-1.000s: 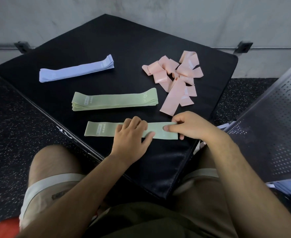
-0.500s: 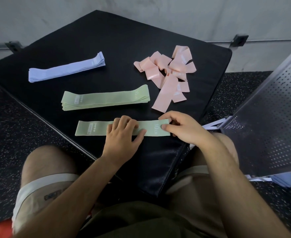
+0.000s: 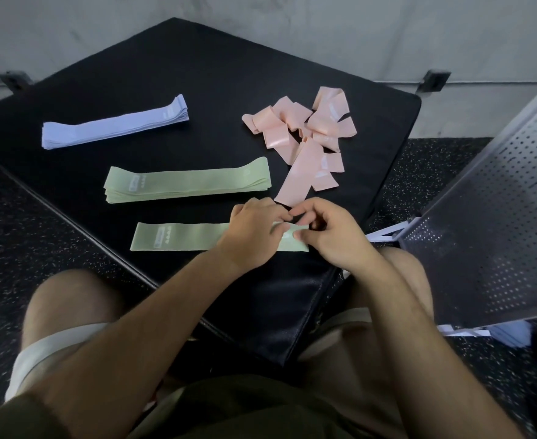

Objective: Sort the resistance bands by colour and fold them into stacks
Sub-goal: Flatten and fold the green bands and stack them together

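Closest to the person, a single green band (image 3: 191, 237) lies flat along the near edge of the black padded surface (image 3: 197, 74). Both hands meet at its right end. The left hand (image 3: 254, 236) curls its fingers over the band, and the right hand (image 3: 333, 239) pinches the end between thumb and fingers. Just beyond lies the green stack (image 3: 184, 182), parallel to it. To the right of that stack sits a loose pink pile (image 3: 308, 134), tangled and unfolded. Farthest left, the lavender stack (image 3: 112, 126) lies folded, well apart from the pink bands.
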